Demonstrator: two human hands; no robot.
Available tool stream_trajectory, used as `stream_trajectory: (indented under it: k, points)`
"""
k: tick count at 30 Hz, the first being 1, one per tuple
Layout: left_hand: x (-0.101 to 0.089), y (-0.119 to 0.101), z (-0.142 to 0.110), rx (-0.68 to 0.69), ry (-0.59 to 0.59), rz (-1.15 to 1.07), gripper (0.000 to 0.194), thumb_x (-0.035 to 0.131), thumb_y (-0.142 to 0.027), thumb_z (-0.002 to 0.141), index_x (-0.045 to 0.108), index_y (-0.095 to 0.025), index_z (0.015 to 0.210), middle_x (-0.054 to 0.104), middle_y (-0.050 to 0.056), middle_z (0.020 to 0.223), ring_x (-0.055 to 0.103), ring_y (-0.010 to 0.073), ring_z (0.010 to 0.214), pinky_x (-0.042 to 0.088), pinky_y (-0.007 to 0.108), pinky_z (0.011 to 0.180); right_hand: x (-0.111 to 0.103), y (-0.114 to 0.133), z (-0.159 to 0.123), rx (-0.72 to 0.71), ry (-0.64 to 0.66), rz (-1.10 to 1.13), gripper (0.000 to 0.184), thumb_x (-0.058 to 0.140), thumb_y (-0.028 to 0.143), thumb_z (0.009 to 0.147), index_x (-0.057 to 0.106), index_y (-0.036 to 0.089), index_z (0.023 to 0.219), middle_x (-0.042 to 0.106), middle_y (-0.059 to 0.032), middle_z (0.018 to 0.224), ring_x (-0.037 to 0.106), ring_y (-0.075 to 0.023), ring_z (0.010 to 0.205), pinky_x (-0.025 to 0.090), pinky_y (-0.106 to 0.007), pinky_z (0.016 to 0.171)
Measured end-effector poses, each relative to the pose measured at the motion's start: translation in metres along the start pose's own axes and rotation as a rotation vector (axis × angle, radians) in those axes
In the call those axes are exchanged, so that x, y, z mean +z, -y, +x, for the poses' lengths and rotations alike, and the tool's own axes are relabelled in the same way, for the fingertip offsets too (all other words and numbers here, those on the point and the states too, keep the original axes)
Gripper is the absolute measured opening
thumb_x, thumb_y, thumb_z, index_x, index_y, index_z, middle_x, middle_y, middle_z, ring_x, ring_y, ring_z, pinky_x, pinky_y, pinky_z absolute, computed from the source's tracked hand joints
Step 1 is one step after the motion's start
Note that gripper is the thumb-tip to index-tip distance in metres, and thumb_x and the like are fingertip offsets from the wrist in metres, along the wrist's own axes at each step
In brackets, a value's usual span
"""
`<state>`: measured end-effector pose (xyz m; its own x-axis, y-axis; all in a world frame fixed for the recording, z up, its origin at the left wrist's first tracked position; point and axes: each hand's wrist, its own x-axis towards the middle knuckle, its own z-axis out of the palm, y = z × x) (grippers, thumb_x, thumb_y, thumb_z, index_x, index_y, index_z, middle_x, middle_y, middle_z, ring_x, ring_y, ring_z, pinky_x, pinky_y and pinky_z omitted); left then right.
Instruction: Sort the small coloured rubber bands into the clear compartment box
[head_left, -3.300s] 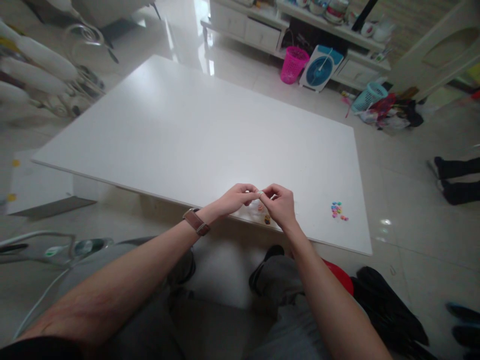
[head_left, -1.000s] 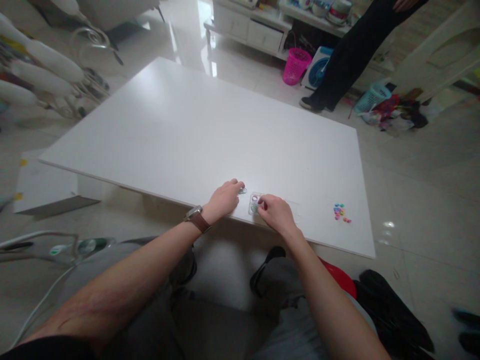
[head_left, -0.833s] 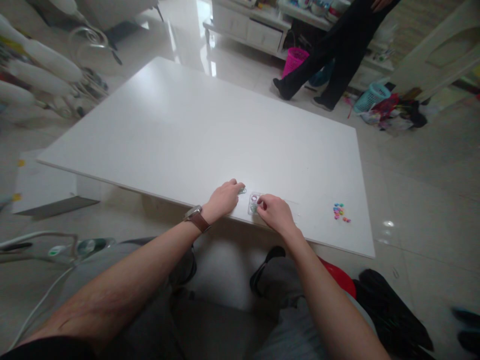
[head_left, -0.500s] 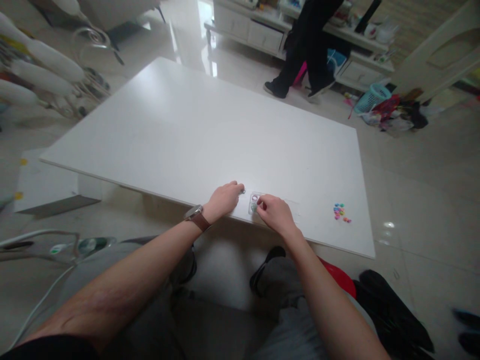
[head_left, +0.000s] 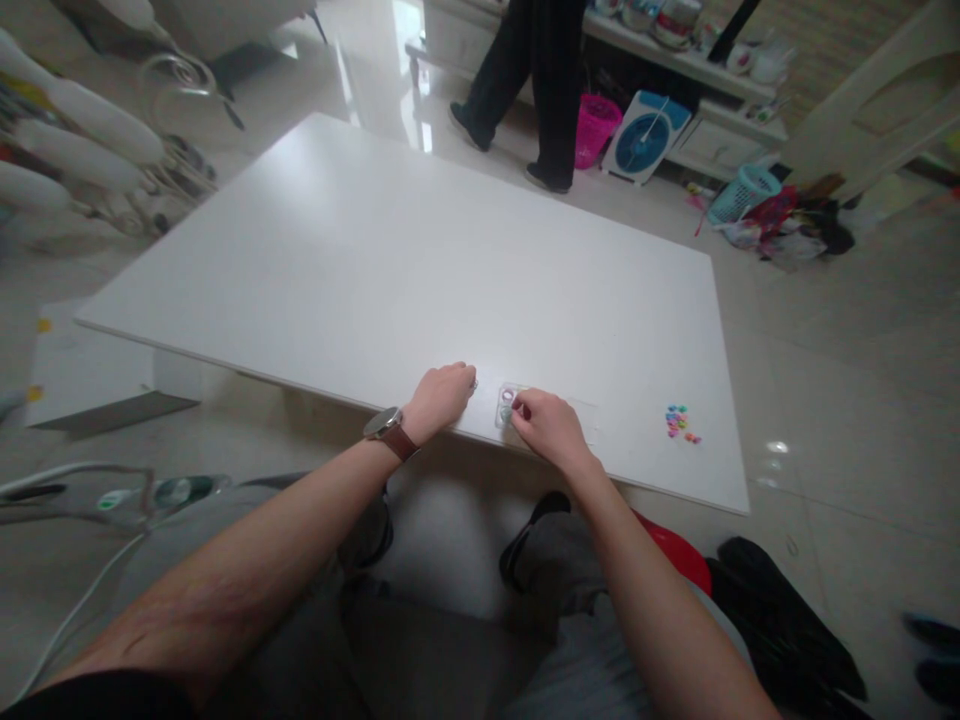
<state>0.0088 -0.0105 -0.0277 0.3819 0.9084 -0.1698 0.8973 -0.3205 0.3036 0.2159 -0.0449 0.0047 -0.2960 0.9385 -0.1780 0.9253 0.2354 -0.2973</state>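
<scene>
My left hand (head_left: 442,396), with a brown-strapped watch on the wrist, rests curled at the near edge of the white table (head_left: 420,250). Its fingers are closed over a small piece that I cannot make out. My right hand (head_left: 546,428) lies just to its right, fingertips pinched at a small clear tray (head_left: 506,405) that holds tiny coloured rings. Most of the tray is hidden under that hand. A little heap of coloured beads (head_left: 679,421) lies further right on the table.
A person in black trousers (head_left: 536,80) walks past the far side of the table. Behind stand a pink basket (head_left: 596,128), a blue fan (head_left: 645,135), a teal basket (head_left: 739,193) and low white cabinets. A red stool (head_left: 675,555) is by my right knee.
Both hands came down from a raised pinch onto the table edge. My left hand has drawn its small piece in under its fingers. The person behind has walked from right to left.
</scene>
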Motion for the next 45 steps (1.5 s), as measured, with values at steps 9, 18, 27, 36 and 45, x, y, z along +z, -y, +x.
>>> stream_trajectory:
  k: [9,18,27,36,45]
  points:
    - [-0.002,-0.007,-0.001,-0.006,0.070,0.021,0.029,0.039,-0.013,0.094,0.067,-0.009,0.097,0.069,0.021,0.097,0.067,0.0290,0.089,0.044,0.037,0.076,0.000,-0.001,0.000,0.005,0.015,0.001,0.012,0.056,0.022,0.090,0.068,0.022,0.087,0.070,-0.0029,0.089,0.060,-0.0172,0.078,0.034,-0.028,0.066]
    - [-0.031,-0.018,0.007,0.022,0.176,-0.850,0.021,0.053,-0.032,0.089,0.063,-0.016,0.081,0.063,0.002,0.069,0.055,0.0152,0.065,0.041,0.027,0.064,0.002,-0.001,0.005,-0.086,-0.184,0.416,0.025,0.046,0.030,0.100,0.067,0.018,0.104,0.068,-0.0067,0.102,0.062,-0.0163,0.087,0.046,-0.027,0.080]
    - [-0.031,-0.024,0.005,-0.001,0.159,-0.957,0.020,0.055,-0.032,0.088,0.064,-0.015,0.081,0.061,0.001,0.065,0.055,0.0136,0.062,0.042,0.026,0.063,0.004,0.000,0.007,0.000,-0.158,0.756,0.021,0.061,0.036,0.091,0.070,0.018,0.093,0.071,-0.0027,0.086,0.062,-0.0142,0.072,0.047,-0.025,0.067]
    - [-0.027,-0.024,0.004,-0.005,0.233,-1.007,0.022,0.058,-0.035,0.086,0.064,-0.014,0.082,0.061,0.001,0.065,0.054,0.0129,0.060,0.039,0.025,0.060,0.010,-0.002,0.007,0.035,-0.173,0.809,0.022,0.066,0.038,0.087,0.071,0.017,0.091,0.071,-0.0035,0.079,0.063,-0.0150,0.069,0.047,-0.025,0.064]
    - [-0.024,-0.026,0.005,-0.028,0.280,-1.173,0.022,0.062,-0.034,0.084,0.067,-0.012,0.086,0.067,0.004,0.077,0.061,0.0135,0.069,0.047,0.027,0.068,0.006,-0.002,0.007,0.064,-0.222,0.758,0.022,0.063,0.037,0.088,0.069,0.017,0.082,0.069,-0.0030,0.073,0.061,-0.0151,0.065,0.045,-0.026,0.062]
